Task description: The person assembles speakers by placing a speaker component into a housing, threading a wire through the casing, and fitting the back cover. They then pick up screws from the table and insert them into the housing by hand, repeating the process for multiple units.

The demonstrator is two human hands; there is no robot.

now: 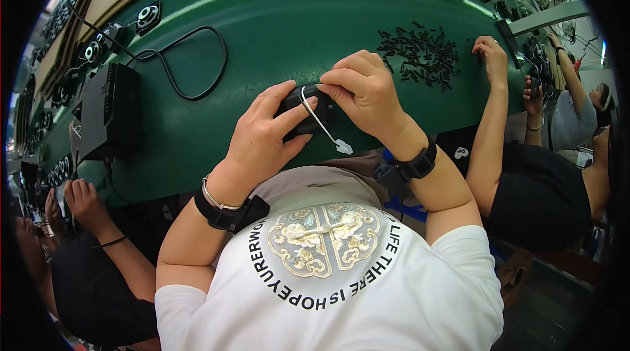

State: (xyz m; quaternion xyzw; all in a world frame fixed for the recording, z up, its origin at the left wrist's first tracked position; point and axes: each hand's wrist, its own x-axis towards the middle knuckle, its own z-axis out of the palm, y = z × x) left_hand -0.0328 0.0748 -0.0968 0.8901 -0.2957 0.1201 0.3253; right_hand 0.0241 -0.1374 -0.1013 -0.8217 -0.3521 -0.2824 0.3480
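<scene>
In front of my body, a black speaker-like part [303, 125] sits in my left hand [257, 131], whose fingers and thumb wrap its left side. From its top edge a white cable [317, 119] runs across it toward me and ends in a white plug connector [343, 147]. My right hand [367, 92] pinches at the part's upper right edge. Thumb and forefinger are pressed together there, and whatever they hold is too small or hidden to make out. Most of the black part's face is covered by my fingers.
A pile of small black pegs [420, 56] lies on the green table [295, 29] ahead right. A black box [110, 111] and a looped black cable [223, 65] are at left, near loose round speakers [148, 16]. Co-workers' hands [492, 56] are at both sides.
</scene>
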